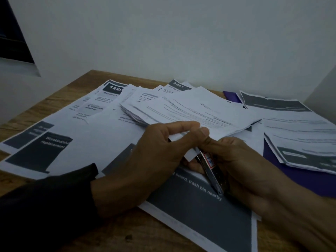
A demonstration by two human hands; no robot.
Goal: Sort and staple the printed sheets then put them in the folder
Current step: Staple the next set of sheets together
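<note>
Hands meet at the near middle of a wooden desk (pixel 60 99) that is strewn with printed sheets. The left hand (pixel 154 157), in a dark sleeve (pixel 47 202), pinches the near corner of a lifted bundle of sheets (pixel 196 110) between thumb and forefinger, the other fingers (pixel 181 125) curled around the paper's edge. The bundle fans away from the hands toward the wall, raised above the papers beneath it. The right hand (pixel 241 166) grips a metal stapler (pixel 211 171), its fingers curled around the body, and the stapler's front end sits right at the pinched corner, touching the paper there. Whether the stapler's mouth is closed over the corner I cannot tell. Under both hands lies a sheet with a large dark panel (pixel 205 213) printed with white words. More loose sheets (pixel 76 124) spread over the left part of the desk, some numbered at the top. To the right, a purple folder (pixel 298 180) lies flat on the desk, with another small stack of sheets (pixel 298 128) resting on top of it.
</note>
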